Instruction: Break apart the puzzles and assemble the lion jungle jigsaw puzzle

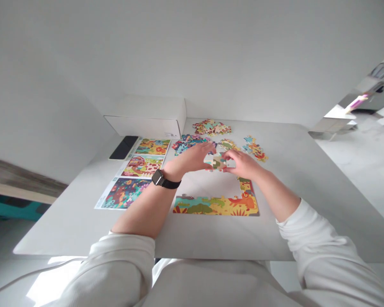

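Between my two hands are joined jigsaw puzzle pieces (218, 163) in green and tan. My left hand (196, 157), with a black watch on its wrist, closes on their left side. On the right side, my right hand (238, 163) pinches them between thumb and fingers. Nearer to me lies a partly joined puzzle (208, 205), its bottom strip and right edge showing a lion, a crocodile and bushes. Just beyond my hands are loose yellow-green pieces (228, 144) and a dark blue and pink pile (188, 143), partly hidden by my left hand.
A sheet with three printed pictures (118, 181) lies at left, beside a black phone (124, 147). Behind it stands a white box (147, 117) against the wall. Further pieces form a pile at the back (211, 126) and a small group at right (256, 150).
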`<state>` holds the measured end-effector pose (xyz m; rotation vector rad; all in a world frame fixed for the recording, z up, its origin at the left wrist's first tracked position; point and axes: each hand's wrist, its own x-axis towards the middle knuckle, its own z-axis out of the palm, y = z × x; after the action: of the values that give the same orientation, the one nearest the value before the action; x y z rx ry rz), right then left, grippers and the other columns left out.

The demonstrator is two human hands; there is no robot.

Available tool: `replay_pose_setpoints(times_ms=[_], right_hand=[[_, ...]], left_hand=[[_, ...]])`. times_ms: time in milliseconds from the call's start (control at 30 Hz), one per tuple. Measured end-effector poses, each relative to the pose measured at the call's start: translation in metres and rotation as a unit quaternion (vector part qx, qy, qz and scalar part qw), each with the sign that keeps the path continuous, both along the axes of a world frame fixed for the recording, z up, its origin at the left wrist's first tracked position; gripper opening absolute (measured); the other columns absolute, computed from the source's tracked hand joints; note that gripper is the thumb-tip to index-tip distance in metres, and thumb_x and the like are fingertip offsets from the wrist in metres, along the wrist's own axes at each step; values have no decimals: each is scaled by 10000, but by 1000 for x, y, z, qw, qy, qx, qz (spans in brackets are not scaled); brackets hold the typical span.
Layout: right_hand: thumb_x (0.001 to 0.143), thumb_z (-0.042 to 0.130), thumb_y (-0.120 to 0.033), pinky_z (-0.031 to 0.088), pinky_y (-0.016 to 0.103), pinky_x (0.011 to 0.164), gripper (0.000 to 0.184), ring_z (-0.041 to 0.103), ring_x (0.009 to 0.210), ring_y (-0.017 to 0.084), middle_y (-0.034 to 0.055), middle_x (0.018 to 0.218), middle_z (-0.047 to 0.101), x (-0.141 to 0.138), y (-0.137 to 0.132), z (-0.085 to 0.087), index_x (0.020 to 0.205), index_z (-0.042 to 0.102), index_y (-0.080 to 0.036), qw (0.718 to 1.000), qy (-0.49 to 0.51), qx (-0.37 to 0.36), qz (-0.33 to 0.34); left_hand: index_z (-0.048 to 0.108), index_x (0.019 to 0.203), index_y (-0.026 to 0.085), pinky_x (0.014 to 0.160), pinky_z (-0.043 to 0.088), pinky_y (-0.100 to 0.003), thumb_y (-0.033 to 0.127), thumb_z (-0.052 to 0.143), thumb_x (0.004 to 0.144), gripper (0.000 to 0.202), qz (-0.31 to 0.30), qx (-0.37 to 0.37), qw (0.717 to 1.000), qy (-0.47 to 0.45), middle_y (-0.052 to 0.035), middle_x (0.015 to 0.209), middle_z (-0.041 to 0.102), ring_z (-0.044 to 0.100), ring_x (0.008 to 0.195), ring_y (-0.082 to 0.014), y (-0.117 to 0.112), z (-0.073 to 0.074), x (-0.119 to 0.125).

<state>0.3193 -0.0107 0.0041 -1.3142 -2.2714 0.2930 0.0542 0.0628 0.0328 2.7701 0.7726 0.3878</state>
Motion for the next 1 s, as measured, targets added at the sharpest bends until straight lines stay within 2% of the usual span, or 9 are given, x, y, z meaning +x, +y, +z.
replay_pose_setpoints(times_ms=[100, 200, 433, 600, 667, 800, 1000], right_hand=[[818, 881, -329, 577, 407, 912, 385, 729, 1017, 269, 76, 1138, 750, -6, -3, 0, 1109, 640, -256, 1000, 27, 8, 7], [818, 884, -353, 579, 395, 871, 388, 732, 968, 261, 74, 1100, 752, -10, -5, -1, 1101, 637, -253, 999, 38, 5, -1], [852, 854, -463, 581, 393, 883, 374, 732, 932, 245, 71, 1114, 754, -13, -3, -12, 1096, 657, -260, 998, 68, -2, -6], [870, 838, -463, 584, 389, 886, 355, 729, 927, 240, 64, 1090, 756, -10, 0, -19, 1107, 668, -260, 997, 78, -14, -6], [882, 828, -441, 586, 401, 924, 349, 730, 1001, 254, 77, 1136, 748, -8, 2, -20, 1135, 671, -258, 997, 74, -8, 7], [902, 808, -368, 535, 477, 1095, 359, 661, 1279, 308, 134, 1353, 690, -2, 6, -24, 1216, 677, -252, 999, 41, 31, 7], [895, 790, -261, 509, 532, 1115, 229, 680, 1251, 326, 119, 1286, 754, 7, 14, -39, 1120, 747, -245, 999, -41, 24, -3]], left_hand=[[633, 1238, 221, 1054, 490, -375, 299, 752, 897, 370, -32, -11, 999, -11, -108, 1328, 680, 647, 1252, -293, -12, 1, 11], [621, 1256, 231, 1005, 503, -358, 268, 733, 902, 373, -30, -29, 999, -10, -93, 1309, 688, 668, 1197, -274, -15, -1, 13], [610, 1244, 226, 989, 505, -364, 317, 702, 932, 338, -39, -30, 999, -15, -106, 1264, 681, 671, 1161, -272, -15, -8, 16], [607, 1271, 234, 1017, 501, -360, 295, 671, 937, 345, -48, -40, 998, -22, -108, 1283, 667, 659, 1194, -269, -15, -13, 17], [615, 1276, 233, 1035, 494, -361, 298, 652, 952, 332, -51, -35, 998, -23, -111, 1301, 666, 652, 1211, -269, -12, -14, 15], [671, 1201, 233, 1042, 490, -349, 293, 635, 955, 255, -33, -23, 999, 7, -98, 1285, 682, 651, 1212, -266, 1, -13, 1], [754, 1056, 245, 1018, 497, -329, 196, 686, 852, 221, 21, -32, 994, 107, -66, 1222, 724, 678, 1170, -259, 20, -19, -22]])
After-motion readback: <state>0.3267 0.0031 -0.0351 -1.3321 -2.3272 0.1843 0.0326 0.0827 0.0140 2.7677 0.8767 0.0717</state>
